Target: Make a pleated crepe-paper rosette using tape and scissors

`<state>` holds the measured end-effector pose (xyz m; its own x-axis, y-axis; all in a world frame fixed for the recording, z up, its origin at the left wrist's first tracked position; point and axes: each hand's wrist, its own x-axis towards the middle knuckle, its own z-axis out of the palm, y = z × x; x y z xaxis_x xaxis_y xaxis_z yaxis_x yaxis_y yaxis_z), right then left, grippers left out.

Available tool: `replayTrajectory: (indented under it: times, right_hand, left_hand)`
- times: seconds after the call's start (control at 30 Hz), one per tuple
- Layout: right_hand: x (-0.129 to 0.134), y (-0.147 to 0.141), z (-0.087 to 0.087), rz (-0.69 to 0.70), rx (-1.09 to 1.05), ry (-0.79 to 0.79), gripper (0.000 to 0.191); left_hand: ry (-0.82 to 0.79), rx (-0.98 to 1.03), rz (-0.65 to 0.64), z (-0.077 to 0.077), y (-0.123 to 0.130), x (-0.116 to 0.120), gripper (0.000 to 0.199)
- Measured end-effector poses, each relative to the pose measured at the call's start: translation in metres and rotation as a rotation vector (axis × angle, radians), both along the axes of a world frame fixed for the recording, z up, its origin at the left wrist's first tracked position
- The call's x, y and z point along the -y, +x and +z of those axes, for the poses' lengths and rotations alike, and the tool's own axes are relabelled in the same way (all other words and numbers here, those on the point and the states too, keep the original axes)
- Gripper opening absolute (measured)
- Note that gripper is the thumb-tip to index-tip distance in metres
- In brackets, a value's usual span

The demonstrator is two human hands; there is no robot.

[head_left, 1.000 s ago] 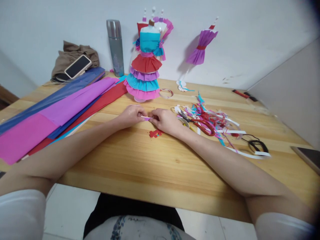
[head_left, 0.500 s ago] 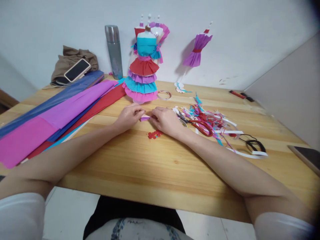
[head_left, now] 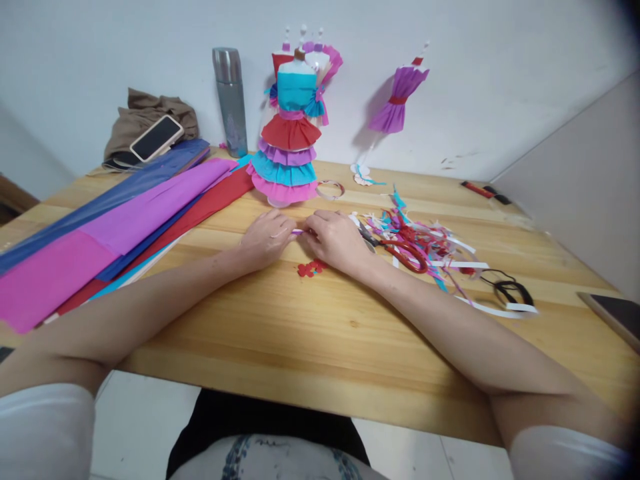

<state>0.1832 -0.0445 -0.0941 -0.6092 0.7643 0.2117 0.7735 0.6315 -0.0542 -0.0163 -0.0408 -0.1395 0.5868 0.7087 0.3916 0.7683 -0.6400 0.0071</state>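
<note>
Between the fingertips of my two hands shows a small strip of purple paper, mostly hidden by the fingers. My left hand is closed on its left end, and my right hand pinches the right end. Just below my right hand lie small red paper pieces on the wooden table. Right behind the hands stands a mini dress form in a tiered paper dress of turquoise, red, purple and pink. Red-handled scissors lie to the right of my right hand.
Colored paper scraps are heaped on the right, near a black hair tie. Long folded paper sheets cover the left side. A grey flask, a phone, a tape roll and a purple-dressed form stand or lie farther back.
My left hand has turned and moved slightly right, closer to the right hand. Less of the purple paper strip shows between the fingers now.
</note>
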Motion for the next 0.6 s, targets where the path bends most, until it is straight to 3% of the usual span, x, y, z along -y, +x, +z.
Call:
replayTrajectory:
  times: [0.3, 0.6]
  right_hand:
    - [-0.005, 0.0032, -0.0099, 0.019, -0.157, 0.018, 0.019]
    - [0.0009, 0.005, -0.0079, 0.046, -0.387, -0.137, 0.031]
  left_hand:
    - [0.011, 0.08, -0.003, -0.006, 0.0019, 0.0015, 0.046]
    - [0.037, -0.036, 0.039, 0.0006, 0.0017, 0.0013, 0.037]
